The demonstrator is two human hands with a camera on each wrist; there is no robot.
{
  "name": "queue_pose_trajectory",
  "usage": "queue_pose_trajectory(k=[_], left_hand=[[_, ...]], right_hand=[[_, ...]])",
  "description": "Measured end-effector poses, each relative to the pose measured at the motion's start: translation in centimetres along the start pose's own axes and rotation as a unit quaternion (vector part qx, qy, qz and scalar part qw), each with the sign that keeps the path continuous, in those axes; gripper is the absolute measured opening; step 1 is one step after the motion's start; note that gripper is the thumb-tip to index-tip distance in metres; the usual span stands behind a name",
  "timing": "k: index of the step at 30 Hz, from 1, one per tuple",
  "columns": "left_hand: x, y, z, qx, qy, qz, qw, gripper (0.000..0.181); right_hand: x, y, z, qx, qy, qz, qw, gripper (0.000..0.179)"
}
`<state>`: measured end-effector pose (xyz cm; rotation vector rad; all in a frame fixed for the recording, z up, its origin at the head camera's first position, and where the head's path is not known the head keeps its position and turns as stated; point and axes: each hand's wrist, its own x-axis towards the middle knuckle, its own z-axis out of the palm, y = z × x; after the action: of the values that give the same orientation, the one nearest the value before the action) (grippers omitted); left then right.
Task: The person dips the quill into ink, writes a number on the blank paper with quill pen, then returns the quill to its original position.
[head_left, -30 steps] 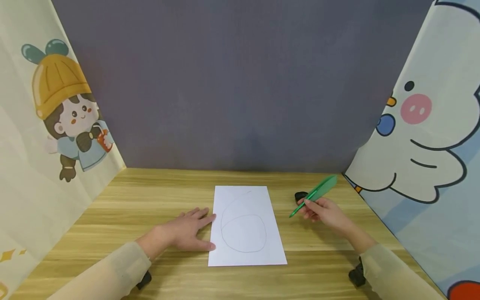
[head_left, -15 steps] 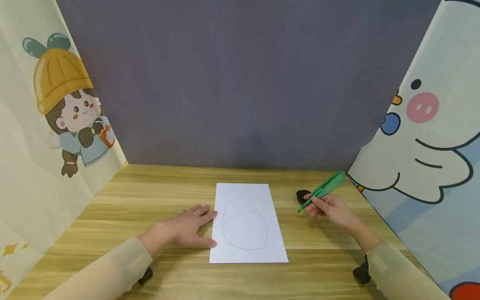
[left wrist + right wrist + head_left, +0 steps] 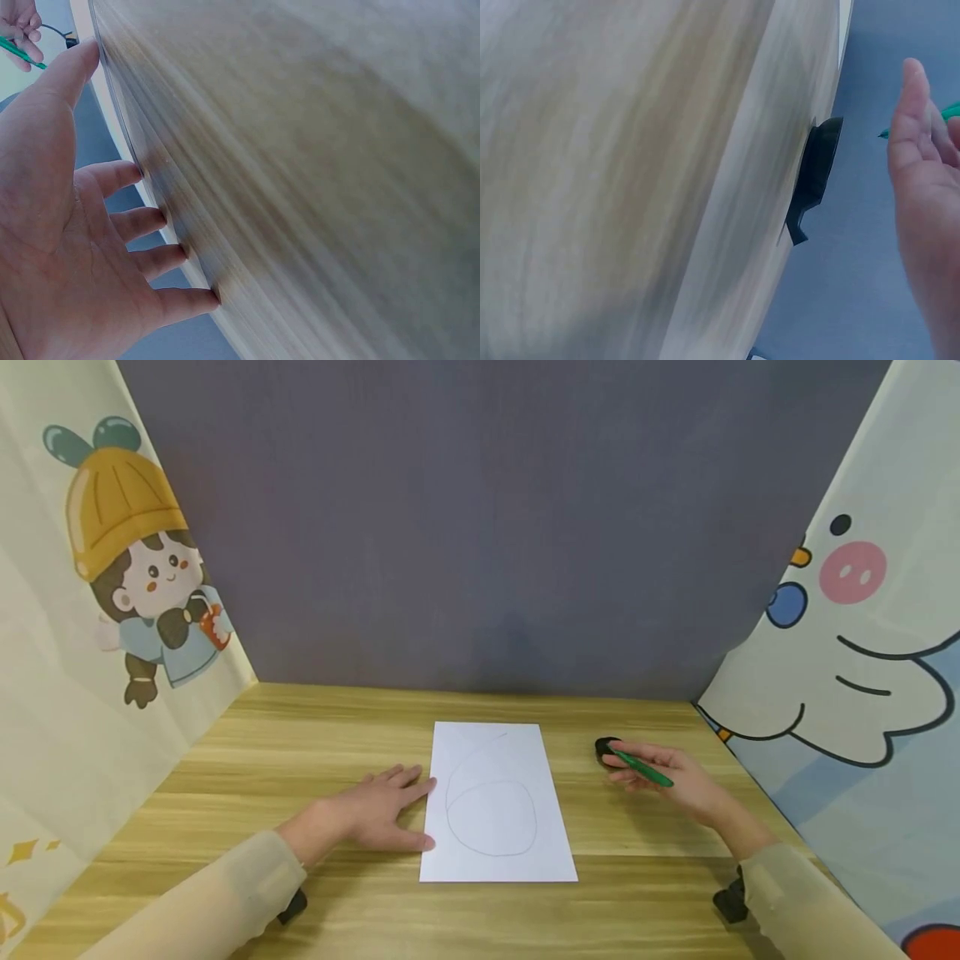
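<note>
A white sheet of paper with a thin pencil-like curve and loop lies on the wooden table. My left hand rests flat at its left side, fingers spread, with thumb tip and index fingertip on the edge. In the left wrist view those fingertips press down on the tabletop. My right hand pinches a green feather-shaped pen above the table. Right by its fingertips sits a small black round base. The right wrist view shows this base on the table, apart from the pen's dark tip.
A dark grey panel closes off the back of the table. Cloths printed with cartoon figures hang at the left and right. Black wrist-worn devices show under both sleeves.
My right hand has shifted slightly right and turned the pen, so its slant is reversed and the feather no longer points up and right. The left hand stays on the paper's edge.
</note>
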<state>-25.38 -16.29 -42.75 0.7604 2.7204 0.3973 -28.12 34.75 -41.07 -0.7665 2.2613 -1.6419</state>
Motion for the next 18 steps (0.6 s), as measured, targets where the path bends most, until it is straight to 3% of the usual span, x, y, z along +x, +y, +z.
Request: queue_pose_trajectory(k=[3, 7, 13, 18], left_hand=[[0.0, 0.0, -0.1, -0.001, -0.002, -0.004, 1.0000, 0.103], [0.0, -0.1, -0.1, -0.003, -0.002, -0.005, 1.0000, 0.103], [-0.1, -0.1, -0.1, -0.003, -0.001, -0.005, 1.0000, 0.103], [-0.1, -0.1, -0.1, -0.005, -0.001, -0.005, 1.0000, 0.103]], right_hand=[[-0.2, 0.0, -0.3, 0.038, -0.018, 0.013, 0.9990, 0.053], [-0.3, 0.1, -0.6, 0.051, -0.010, 0.025, 0.9983, 0.055], [-1.0, 0.1, -1.3, -0.055, 0.039, 0.057, 0.9961, 0.059], [-1.8, 0.1, -2.5, -0.109, 0.047, 0.085, 0.9892, 0.061]])
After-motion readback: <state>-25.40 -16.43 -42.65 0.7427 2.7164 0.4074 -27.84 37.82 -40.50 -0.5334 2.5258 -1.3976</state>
